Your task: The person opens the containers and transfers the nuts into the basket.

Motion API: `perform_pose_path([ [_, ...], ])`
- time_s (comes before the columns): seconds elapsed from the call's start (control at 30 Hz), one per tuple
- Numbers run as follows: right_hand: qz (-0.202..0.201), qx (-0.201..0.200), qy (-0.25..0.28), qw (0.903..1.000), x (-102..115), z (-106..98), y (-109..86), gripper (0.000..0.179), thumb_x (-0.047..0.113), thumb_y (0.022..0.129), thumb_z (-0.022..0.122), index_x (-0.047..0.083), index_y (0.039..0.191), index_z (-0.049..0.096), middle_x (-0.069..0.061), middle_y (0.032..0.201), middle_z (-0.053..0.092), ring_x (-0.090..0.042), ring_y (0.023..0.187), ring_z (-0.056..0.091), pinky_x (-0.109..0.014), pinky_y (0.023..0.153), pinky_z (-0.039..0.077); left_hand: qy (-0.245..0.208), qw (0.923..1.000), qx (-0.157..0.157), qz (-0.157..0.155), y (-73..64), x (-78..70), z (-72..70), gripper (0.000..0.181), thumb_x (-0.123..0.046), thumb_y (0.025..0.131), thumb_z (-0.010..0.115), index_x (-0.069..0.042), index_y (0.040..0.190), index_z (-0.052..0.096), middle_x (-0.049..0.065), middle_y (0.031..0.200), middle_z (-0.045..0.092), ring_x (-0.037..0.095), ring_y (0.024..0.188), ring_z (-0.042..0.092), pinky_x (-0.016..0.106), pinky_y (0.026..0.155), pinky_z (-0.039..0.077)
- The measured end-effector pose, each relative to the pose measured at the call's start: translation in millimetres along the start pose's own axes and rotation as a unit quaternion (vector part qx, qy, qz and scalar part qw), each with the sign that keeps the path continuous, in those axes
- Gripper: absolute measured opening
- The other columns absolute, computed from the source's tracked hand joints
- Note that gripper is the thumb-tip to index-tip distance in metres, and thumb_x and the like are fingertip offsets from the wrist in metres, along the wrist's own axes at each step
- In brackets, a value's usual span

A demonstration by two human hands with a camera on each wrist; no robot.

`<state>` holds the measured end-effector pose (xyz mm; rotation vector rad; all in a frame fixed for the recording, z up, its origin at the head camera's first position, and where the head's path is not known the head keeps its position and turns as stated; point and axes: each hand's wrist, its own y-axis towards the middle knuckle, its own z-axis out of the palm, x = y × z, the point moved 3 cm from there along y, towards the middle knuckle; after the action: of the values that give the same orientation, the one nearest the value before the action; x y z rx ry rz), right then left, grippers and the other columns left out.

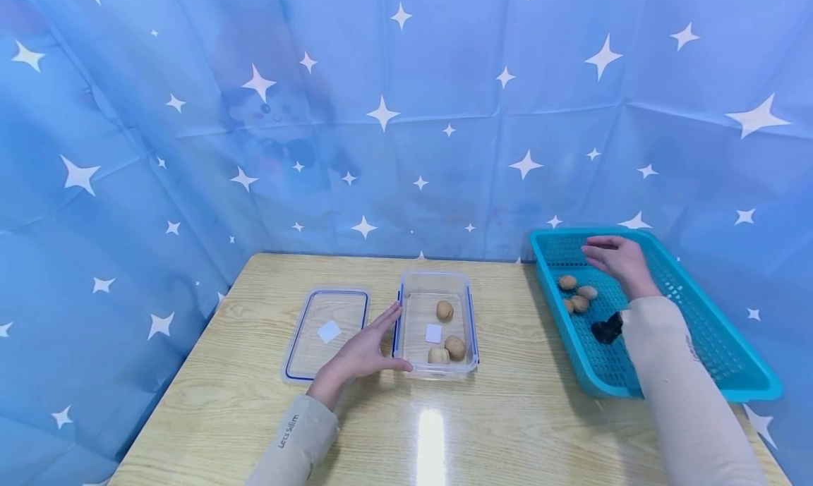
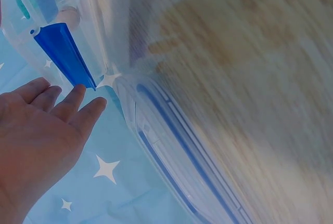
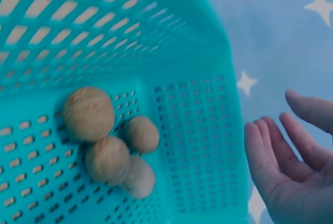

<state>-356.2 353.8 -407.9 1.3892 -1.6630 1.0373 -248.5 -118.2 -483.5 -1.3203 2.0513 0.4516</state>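
Observation:
A clear plastic box with blue edging stands in the middle of the table, holding three walnuts and a small white square. My left hand rests against its left side, fingers extended along the wall and thumb at the near corner. In the left wrist view those fingertips meet a blue clip on the box. Above the turquoise basket hovers my right hand, fingers loosely bent with nothing in them. Several walnuts lie together on the basket's floor, apart from that hand.
Left of the box, a clear lid with a blue seal lies flat, a white square on it. A black device sits at the right wrist. The wooden table ends at a blue star-patterned curtain behind and at the left.

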Motion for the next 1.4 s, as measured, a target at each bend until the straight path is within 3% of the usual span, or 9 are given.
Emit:
perform_pose_path([
  [0.13, -0.01, -0.001, -0.005, 0.9999, 10, 4, 1.3, 0.058, 0.043, 0.099, 0.058, 0.009, 0.144, 0.046, 0.016, 0.116, 0.049, 0.01, 0.096, 0.055, -0.007, 0.083, 0.054, 0.001, 1.0, 0.002, -0.002, -0.2, -0.1, 0.0, 0.111, -0.05, 0.075, 0.083, -0.019, 0.16, 0.02, 0.002, 0.169, 0.013, 0.036, 0.153, 0.023, 0.058, 0.12, 0.03],
  [0.37, -0.028, 0.005, 0.003, 0.9996, 26, 17, 2.4, 0.063, 0.041, 0.099, 0.059, 0.004, 0.147, 0.042, 0.012, 0.119, 0.049, 0.008, 0.096, 0.053, -0.007, 0.084, 0.054, 0.003, 1.0, 0.002, -0.001, 0.5, 1.0, 0.8, 0.111, -0.05, 0.075, 0.083, -0.016, 0.16, 0.02, 0.004, 0.17, 0.013, 0.037, 0.152, 0.024, 0.059, 0.12, 0.031],
  [0.6, -0.044, 0.011, -0.017, 0.9988, 46, 32, -1.7, 0.066, 0.043, 0.099, 0.056, 0.002, 0.149, 0.04, -0.008, 0.14, 0.047, -0.012, 0.119, 0.055, -0.012, 0.09, 0.055, -0.002, 1.0, 0.0, -0.004, 0.5, 0.4, 0.8, 0.111, -0.049, 0.075, 0.084, -0.017, 0.16, 0.021, 0.004, 0.169, 0.013, 0.037, 0.152, 0.024, 0.059, 0.12, 0.031],
  [0.83, -0.045, 0.017, -0.008, 0.9988, 60, 51, -1.8, 0.062, 0.037, 0.101, 0.056, 0.002, 0.15, 0.039, -0.012, 0.144, 0.047, -0.021, 0.127, 0.055, -0.014, 0.093, 0.055, 0.003, 1.0, 0.003, -0.007, 0.2, 0.7, 0.9, 0.111, -0.049, 0.075, 0.084, -0.019, 0.161, 0.019, 0.002, 0.17, 0.012, 0.036, 0.152, 0.024, 0.059, 0.12, 0.031],
  [1.0, -0.043, 0.032, 0.002, 0.9986, 67, 64, -1.0, 0.06, 0.036, 0.102, 0.055, 0.004, 0.15, 0.041, -0.017, 0.15, 0.043, -0.032, 0.137, 0.047, -0.03, 0.109, 0.05, 0.001, 1.0, 0.003, -0.007, -0.2, 0.3, 0.9, 0.111, -0.05, 0.075, 0.083, -0.021, 0.161, 0.019, 0.002, 0.17, 0.013, 0.036, 0.153, 0.023, 0.058, 0.12, 0.031],
  [1.13, -0.046, 0.045, 0.01, 0.9979, 71, 74, -2.7, 0.057, 0.034, 0.103, 0.054, 0.003, 0.149, 0.042, -0.014, 0.145, 0.047, -0.027, 0.13, 0.054, -0.042, 0.116, 0.043, -0.001, 1.0, 0.0, -0.003, -0.5, 0.2, 1.0, 0.11, -0.05, 0.075, 0.083, -0.019, 0.16, 0.02, 0.003, 0.169, 0.013, 0.037, 0.152, 0.025, 0.059, 0.119, 0.032],
  [1.27, -0.054, 0.051, 0.0, 0.9972, 74, 83, -5.1, 0.053, 0.033, 0.102, 0.055, 0.004, 0.146, 0.045, -0.014, 0.142, 0.049, -0.018, 0.12, 0.057, -0.033, 0.109, 0.05, 0.002, 1.0, 0.001, -0.004, 0.1, 1.6, 1.8, 0.111, -0.05, 0.075, 0.083, -0.018, 0.16, 0.02, 0.002, 0.169, 0.013, 0.036, 0.152, 0.024, 0.058, 0.12, 0.031],
  [1.4, -0.057, 0.054, -0.013, 0.9968, 76, 93, -6.7, 0.052, 0.032, 0.102, 0.057, 0.006, 0.145, 0.047, -0.018, 0.144, 0.049, -0.022, 0.121, 0.058, -0.014, 0.09, 0.055, 0.001, 1.0, 0.002, -0.006, 0.3, 1.6, 1.6, 0.111, -0.049, 0.075, 0.084, -0.016, 0.16, 0.02, 0.0, 0.17, 0.013, 0.035, 0.153, 0.023, 0.058, 0.121, 0.03],
])
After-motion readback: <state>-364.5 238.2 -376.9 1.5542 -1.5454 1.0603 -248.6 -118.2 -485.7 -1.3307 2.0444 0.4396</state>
